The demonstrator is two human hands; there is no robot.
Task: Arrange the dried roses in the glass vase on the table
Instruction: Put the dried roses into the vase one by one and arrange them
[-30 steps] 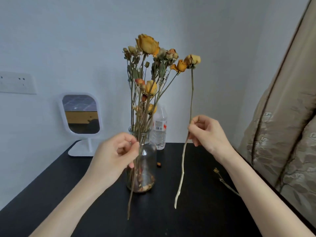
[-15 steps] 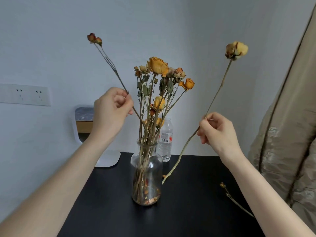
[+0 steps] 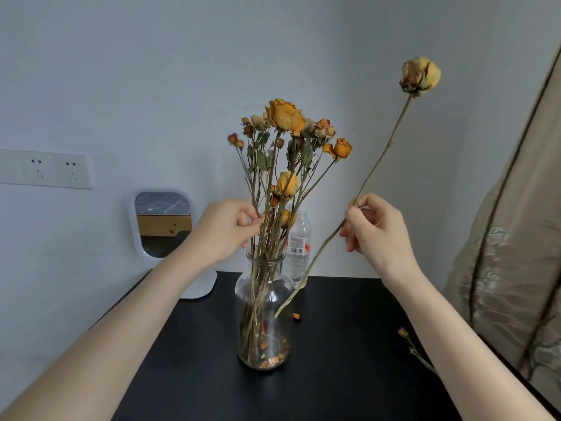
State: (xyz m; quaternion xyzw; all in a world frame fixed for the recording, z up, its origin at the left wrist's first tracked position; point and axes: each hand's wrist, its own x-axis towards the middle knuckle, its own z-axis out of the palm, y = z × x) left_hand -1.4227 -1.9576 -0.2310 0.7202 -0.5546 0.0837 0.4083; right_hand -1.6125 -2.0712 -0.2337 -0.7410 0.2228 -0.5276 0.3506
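The left hand [image 3: 226, 229] pinches a thin bud stem [image 3: 236, 141] among the dried roses [image 3: 285, 115], just above the glass vase [image 3: 246, 296] standing mid-table [image 3: 334, 384]. The right hand [image 3: 376, 235] pinches a tilted single rose [image 3: 420, 75]; its lower end crosses the vase's shoulder, contact unclear. The vase half hides a water bottle [image 3: 299, 244]. The left wrist covers a corner of the mirror [image 3: 162, 223], and the right forearm cuts off a loose sprig [image 3: 414, 350].
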